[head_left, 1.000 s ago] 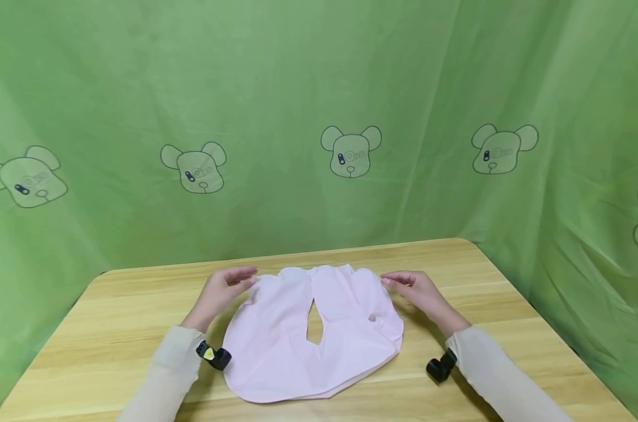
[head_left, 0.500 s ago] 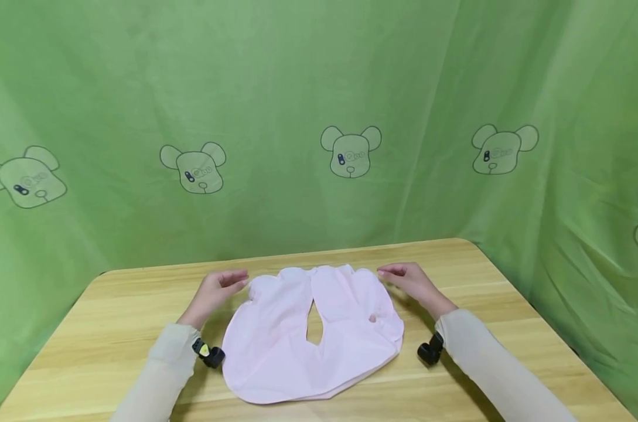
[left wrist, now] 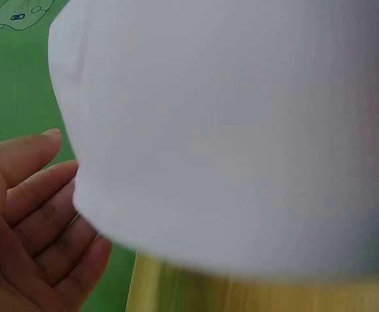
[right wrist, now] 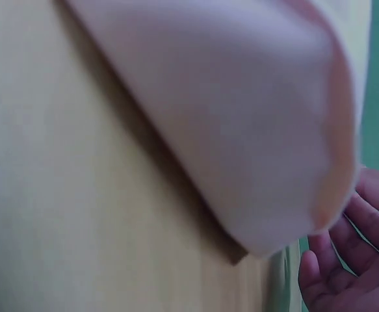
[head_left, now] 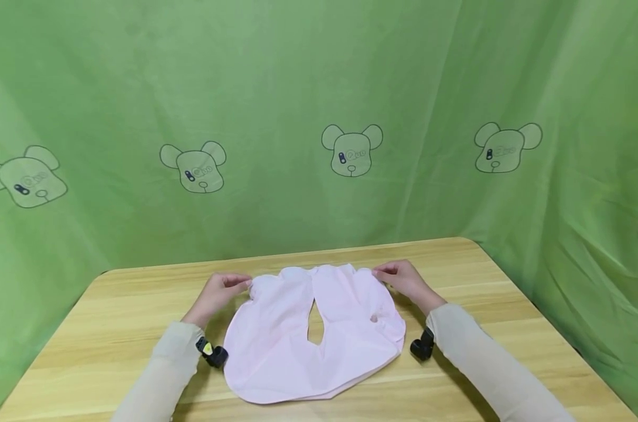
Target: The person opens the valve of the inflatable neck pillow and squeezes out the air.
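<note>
A pale pink cloth (head_left: 276, 340) lies flat on the wooden table (head_left: 139, 305), rounded at the near edge, with a slit and a small gap in its middle. My left hand (head_left: 221, 293) reaches its far left corner, fingertips touching the edge. In the left wrist view the fingers (left wrist: 33, 195) lie straight beside the cloth (left wrist: 241, 130), not round it. My right hand (head_left: 405, 280) meets the far right corner. In the right wrist view its fingers (right wrist: 352, 260) sit loosely curled just beside the cloth's edge (right wrist: 241, 117).
A green curtain with bear faces (head_left: 350, 152) hangs close behind the table and along the right side. Black wrist cameras (head_left: 213, 353) (head_left: 421, 347) hang under both sleeves. Bare wood (right wrist: 59, 195) lies left and right of the cloth.
Both hands drew back from the cloth's far corners half a second ago and have now come inward again to touch them. The cloth has barely shifted.
</note>
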`<state>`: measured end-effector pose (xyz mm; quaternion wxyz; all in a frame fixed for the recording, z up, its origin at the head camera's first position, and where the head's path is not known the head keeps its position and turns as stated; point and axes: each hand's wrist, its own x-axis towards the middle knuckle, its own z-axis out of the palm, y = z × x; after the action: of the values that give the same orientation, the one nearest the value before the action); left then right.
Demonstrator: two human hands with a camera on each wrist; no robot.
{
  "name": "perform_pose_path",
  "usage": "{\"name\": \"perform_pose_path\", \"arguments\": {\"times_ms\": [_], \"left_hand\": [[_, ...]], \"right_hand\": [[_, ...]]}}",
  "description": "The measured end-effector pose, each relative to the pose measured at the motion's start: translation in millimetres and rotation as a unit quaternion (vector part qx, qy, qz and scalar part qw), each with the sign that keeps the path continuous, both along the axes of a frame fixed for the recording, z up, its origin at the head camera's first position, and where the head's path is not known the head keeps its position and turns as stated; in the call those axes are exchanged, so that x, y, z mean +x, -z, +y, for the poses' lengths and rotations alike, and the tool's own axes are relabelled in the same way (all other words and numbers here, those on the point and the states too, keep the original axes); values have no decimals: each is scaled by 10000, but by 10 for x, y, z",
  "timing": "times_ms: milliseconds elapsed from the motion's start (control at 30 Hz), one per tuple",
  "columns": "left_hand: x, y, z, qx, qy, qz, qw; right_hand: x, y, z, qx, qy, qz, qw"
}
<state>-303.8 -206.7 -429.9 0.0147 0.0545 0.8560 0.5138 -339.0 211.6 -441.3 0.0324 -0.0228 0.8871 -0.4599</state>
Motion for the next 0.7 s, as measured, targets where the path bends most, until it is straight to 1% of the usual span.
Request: {"name": "perform_pose_path", "arguments": {"times_ms": [67, 267, 433, 700], "left_hand": [[-5, 8, 3, -24, 8, -1, 10000], [-18, 31, 0, 0, -169, -94, 9998], [-49, 76, 9, -62, -272, -118, 9995], [-58, 114, 41, 21, -421, -123, 9990]], "right_hand": [[-3, 14, -10, -32, 48, -1, 10000], [-24, 56, -26, -62, 86, 148, 9998], [-26, 81, -14, -162, 107, 230, 9995], [-18, 84, -25, -246, 231, 219, 9992]]}}
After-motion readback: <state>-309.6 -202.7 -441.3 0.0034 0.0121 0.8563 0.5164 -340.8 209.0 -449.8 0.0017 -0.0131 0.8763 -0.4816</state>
